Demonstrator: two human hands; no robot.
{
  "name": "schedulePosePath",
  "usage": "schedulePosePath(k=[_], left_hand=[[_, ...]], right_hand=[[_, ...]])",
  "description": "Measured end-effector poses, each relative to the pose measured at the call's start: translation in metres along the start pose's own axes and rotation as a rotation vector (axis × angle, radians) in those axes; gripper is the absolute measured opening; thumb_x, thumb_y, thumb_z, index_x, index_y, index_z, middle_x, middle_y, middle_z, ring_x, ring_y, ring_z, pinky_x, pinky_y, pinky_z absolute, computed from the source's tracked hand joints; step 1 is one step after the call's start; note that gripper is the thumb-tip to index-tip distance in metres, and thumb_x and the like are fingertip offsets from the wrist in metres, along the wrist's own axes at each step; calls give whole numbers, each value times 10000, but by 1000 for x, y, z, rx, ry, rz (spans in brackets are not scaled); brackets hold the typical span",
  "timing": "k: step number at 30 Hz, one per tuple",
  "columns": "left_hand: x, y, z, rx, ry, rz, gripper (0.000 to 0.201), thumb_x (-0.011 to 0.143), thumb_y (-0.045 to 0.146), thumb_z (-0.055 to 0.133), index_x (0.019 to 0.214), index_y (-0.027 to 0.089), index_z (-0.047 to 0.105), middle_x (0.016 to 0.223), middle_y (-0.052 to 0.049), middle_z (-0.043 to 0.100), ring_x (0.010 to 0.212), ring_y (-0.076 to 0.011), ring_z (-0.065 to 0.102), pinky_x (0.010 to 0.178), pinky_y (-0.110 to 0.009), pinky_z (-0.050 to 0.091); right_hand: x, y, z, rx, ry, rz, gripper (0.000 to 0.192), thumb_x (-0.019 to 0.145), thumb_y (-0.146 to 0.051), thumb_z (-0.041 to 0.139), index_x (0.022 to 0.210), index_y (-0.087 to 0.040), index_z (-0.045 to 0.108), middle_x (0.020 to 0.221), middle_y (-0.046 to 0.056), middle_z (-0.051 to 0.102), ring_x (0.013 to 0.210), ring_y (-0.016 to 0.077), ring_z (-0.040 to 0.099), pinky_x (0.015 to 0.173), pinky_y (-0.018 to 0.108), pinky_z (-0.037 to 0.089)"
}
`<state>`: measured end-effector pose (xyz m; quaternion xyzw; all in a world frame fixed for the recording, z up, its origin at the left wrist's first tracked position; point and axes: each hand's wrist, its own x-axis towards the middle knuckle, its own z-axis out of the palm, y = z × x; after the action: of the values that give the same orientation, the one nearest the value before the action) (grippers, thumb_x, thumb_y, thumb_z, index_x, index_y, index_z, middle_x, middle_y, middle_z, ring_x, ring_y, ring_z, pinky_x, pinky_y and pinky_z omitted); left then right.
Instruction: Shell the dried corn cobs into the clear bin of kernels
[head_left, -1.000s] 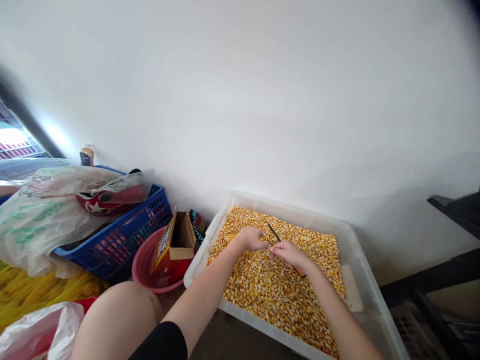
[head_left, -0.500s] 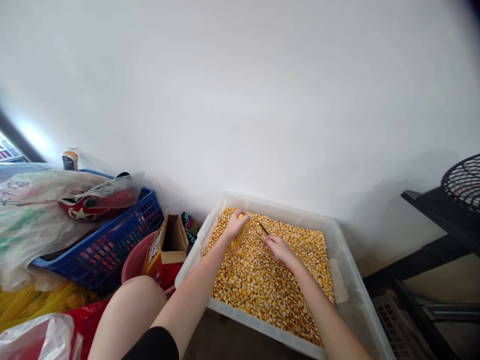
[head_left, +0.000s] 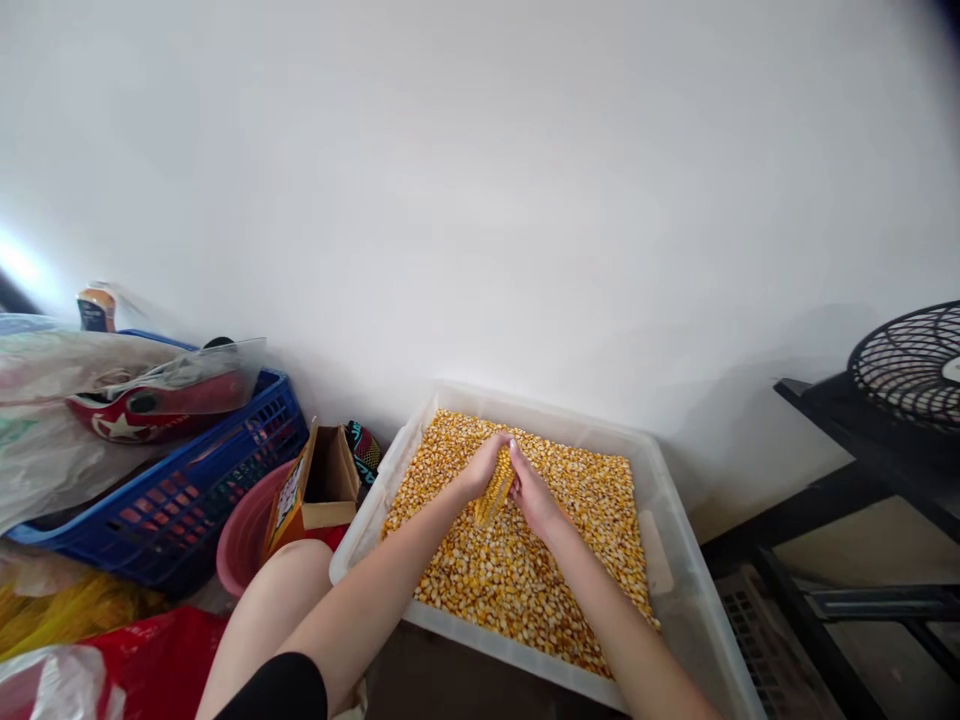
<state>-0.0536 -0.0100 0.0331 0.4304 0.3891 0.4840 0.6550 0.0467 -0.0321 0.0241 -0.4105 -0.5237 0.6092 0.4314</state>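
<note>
White wall backs a clear tub already heaped with loose kernels, above which the left hand and right hand both clasp a corn cob that seems largely unshelled, so most stripping looks undone.

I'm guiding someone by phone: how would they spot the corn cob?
Find the clear plastic tub by the white wall, full of loose kernels. Above its far half, both hands meet around the corn cob, the only kernels in rows.
</note>
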Motion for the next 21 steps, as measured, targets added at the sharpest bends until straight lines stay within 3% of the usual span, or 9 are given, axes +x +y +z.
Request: schedulePosePath(k=[3, 13, 17, 21], left_hand=[[2, -8, 4, 87, 88, 118, 239, 748, 366, 393, 685, 165, 506, 631, 0, 540, 638, -137, 507, 648, -266, 437], [4, -17, 5, 52, 175, -15, 290, 772, 408, 381, 727, 167, 537, 574, 8, 521, 566, -132, 499, 570, -252, 427], [3, -13, 6, -56, 231, -43, 270, 758, 402, 389, 723, 174, 529, 569, 17, 508, 558, -126, 491, 578, -247, 423], [1, -7, 5, -265, 213, -126, 271, 728, 437, 418, 730, 178, 498, 539, 32, 464, 487, -115, 457, 530, -250, 409]], right_hand=[[-2, 1, 5, 126, 41, -9, 511, 779, -538, 451, 1203, -253, 469, 1142, 39, 569, 1106, 207, 491, 844, 347, 459], [3, 12, 1, 305, 88, 51, 467, 713, -421, 572, 1151, -265, 525, 1194, 16, 545, 1172, 222, 441, 933, 391, 421], [1, 14, 2, 214, 92, 16, 436, 731, -455, 558, 1127, -273, 540, 1219, 7, 524, 1204, 209, 403, 976, 391, 377], [0, 12, 1, 164, 45, -6, 418, 760, -475, 524, 1130, -282, 530, 1203, 4, 534, 1184, 193, 425, 966, 363, 384]])
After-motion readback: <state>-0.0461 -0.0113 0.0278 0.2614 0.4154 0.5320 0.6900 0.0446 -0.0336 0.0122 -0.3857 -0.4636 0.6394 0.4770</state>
